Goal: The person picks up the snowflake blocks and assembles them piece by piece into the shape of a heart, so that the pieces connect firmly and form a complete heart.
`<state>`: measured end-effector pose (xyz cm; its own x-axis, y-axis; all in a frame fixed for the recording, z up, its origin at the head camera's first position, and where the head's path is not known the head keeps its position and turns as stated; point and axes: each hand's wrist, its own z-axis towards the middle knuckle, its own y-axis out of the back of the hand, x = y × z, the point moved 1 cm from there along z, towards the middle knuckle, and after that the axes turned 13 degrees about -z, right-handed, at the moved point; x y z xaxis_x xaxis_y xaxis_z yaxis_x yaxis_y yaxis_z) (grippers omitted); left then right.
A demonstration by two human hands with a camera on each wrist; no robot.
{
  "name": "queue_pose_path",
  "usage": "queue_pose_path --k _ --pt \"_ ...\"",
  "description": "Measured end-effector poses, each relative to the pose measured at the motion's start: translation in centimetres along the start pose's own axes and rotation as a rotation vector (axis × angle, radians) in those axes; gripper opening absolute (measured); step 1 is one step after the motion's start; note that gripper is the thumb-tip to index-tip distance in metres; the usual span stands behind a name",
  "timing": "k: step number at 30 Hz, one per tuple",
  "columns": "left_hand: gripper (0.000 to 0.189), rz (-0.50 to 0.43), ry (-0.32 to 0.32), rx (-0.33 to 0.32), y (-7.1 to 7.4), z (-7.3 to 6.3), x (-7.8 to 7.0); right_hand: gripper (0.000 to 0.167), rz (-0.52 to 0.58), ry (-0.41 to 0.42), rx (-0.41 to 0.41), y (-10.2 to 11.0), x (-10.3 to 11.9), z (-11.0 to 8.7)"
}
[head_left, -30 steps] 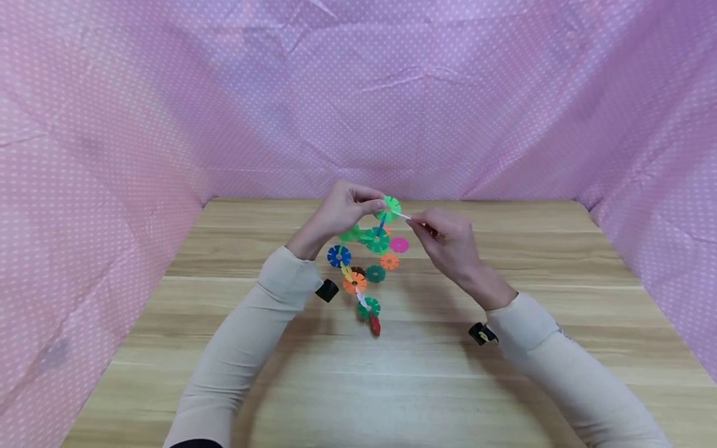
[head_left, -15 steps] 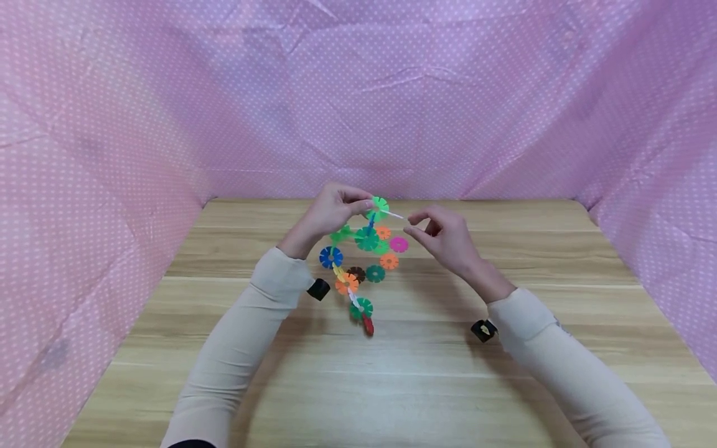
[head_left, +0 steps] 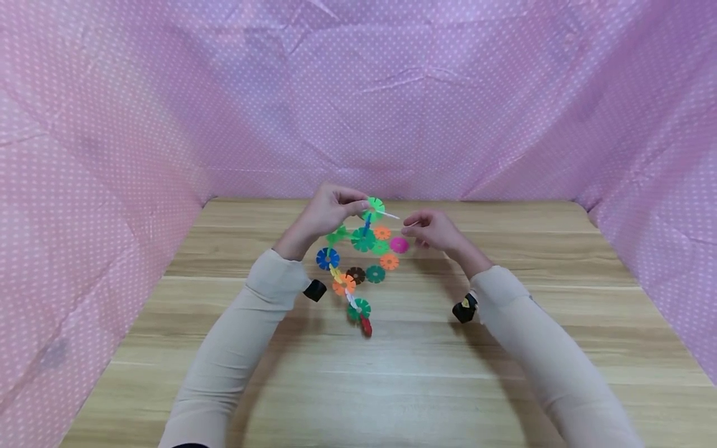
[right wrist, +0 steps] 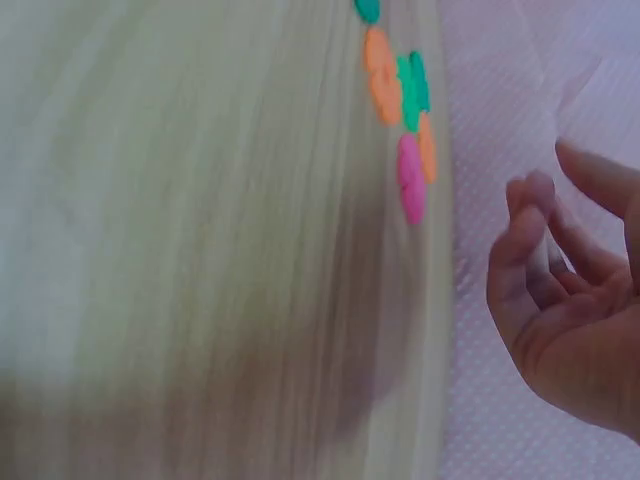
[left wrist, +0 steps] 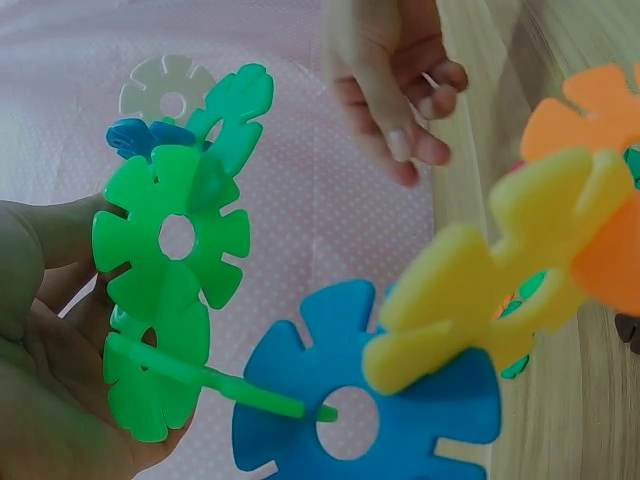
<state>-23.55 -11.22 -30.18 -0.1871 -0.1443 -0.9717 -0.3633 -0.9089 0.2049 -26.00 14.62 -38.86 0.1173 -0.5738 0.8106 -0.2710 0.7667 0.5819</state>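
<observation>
Head view: pink dotted cloth (head_left: 358,93) surrounds a wooden table (head_left: 504,386). A chain of colourful slotted discs (head_left: 344,284) runs from the table's far middle toward the person. The left hand (head_left: 329,211) clamps thumb and fingers on its bright green disc (head_left: 377,205). The right hand (head_left: 437,233), thumb and loosely curled fingers apart, is just beside the chain's white end disc (head_left: 390,215). Loose discs (head_left: 399,245) lie near it.

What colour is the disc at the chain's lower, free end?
Red; that disc shows best in the head view.
</observation>
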Motion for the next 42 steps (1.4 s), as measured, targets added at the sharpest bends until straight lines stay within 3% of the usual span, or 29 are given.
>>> queue_pose_path --k 5,9,14,20,26,33,38,42 --pt "0.022 0.005 -0.003 0.000 0.0 0.0 0.0 0.029 -0.043 -0.063 0.108 -0.3 -0.9 1.0" --pt "0.022 0.003 0.010 -0.008 0.0 -0.1 0.0 0.034 -0.159 -0.114 0.179 -0.8 -1.3 1.2" --pt "0.023 -0.004 0.016 -0.004 -0.1 -0.1 0.0 0.042 -0.328 -0.099 0.195 -1.6 -1.5 1.3" --pt "0.023 -0.001 0.011 0.006 -0.2 0.0 0.0 0.032 -0.438 -0.055 0.152 -1.9 -1.6 1.5" --pt "0.023 -0.001 0.014 0.010 -0.2 0.2 0.3 0.029 -0.432 -0.082 0.136 -1.9 -1.4 1.3" --pt "0.023 -0.010 0.038 0.003 -0.3 0.3 0.3 0.024 -0.325 -0.082 0.128 -1.7 -1.5 0.6" --pt "0.023 -0.022 0.035 0.006 -0.4 0.4 0.5 0.017 -0.269 -0.041 0.064 -1.2 -1.5 -0.3" --pt "0.023 -0.025 0.033 0.006 -0.5 0.4 0.4 0.018 -0.161 -0.035 0.001 -0.4 -1.1 -1.3"
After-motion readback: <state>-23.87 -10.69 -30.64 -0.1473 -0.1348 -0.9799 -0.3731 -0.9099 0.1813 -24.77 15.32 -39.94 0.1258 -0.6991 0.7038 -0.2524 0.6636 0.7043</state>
